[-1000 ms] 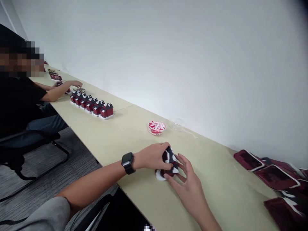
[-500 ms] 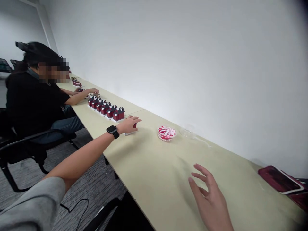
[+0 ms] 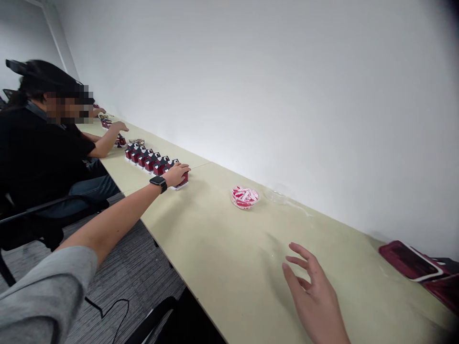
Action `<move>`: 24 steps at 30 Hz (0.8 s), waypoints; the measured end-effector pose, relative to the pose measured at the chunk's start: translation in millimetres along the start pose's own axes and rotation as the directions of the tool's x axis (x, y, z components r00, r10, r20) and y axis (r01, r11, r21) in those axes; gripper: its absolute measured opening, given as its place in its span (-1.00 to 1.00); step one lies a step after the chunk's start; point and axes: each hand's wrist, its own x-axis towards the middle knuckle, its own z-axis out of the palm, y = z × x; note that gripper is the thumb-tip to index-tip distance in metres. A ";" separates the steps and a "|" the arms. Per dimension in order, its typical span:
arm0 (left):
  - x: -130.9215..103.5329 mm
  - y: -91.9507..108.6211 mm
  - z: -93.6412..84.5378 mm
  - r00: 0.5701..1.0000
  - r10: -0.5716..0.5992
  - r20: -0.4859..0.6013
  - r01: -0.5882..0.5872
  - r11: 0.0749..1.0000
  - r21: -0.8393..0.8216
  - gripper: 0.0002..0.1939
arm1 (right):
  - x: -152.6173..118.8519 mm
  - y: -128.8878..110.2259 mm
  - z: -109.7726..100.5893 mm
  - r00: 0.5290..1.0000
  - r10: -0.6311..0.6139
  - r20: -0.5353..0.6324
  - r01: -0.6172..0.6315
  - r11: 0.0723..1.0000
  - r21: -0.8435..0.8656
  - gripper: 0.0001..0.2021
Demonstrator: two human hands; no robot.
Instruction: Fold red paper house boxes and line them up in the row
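My left hand (image 3: 175, 175), with a black watch on the wrist, grips a small dark red toy house (image 3: 184, 180) from above. Fingers and palm cover most of its roof, while part of the red wall and white base shows. That house stands at the near end of a row of similar houses (image 3: 147, 159) with dark roofs and white patches; whether it touches its neighbour is hidden. My right hand (image 3: 314, 298) hovers over the table at the lower right, fingers curved and apart, holding nothing.
A clear round tub (image 3: 245, 198) of red-and-white pieces sits mid-table. Crumpled clear plastic (image 3: 278, 196) lies by the wall (image 3: 272, 95). Dark red parts, one white-framed (image 3: 412, 262), lie at the right. A co-worker (image 3: 39, 134) in black sits at the left.
My left hand has carried its house leftward to the end of the row. My right hand stays nearly still. The co-worker's hand has lifted away from the small items beside the row.
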 end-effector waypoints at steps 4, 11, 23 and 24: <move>8.8 10.1 7.5 1.000 0.009 -0.011 -0.008 1.000 0.017 -0.49 | 1.0 2.1 0.2 1.000 -0.008 0.008 0.008 1.000 0.019 -0.43; 20.3 15.5 16.5 1.000 -0.019 -0.012 0.020 0.999 0.048 -0.54 | 4.6 7.1 -0.3 1.000 0.023 -0.011 -0.023 1.000 -0.001 -0.40; 7.7 65.1 3.6 0.975 -0.031 -0.218 0.044 0.998 0.055 -0.50 | 1.2 -5.7 1.0 0.996 -0.047 -0.079 0.048 0.999 0.013 -0.50; 9.1 90.3 2.8 0.960 0.009 -0.280 0.000 1.000 0.030 -0.51 | 1.6 -7.5 1.9 0.995 -0.056 -0.081 0.058 0.998 0.015 -0.52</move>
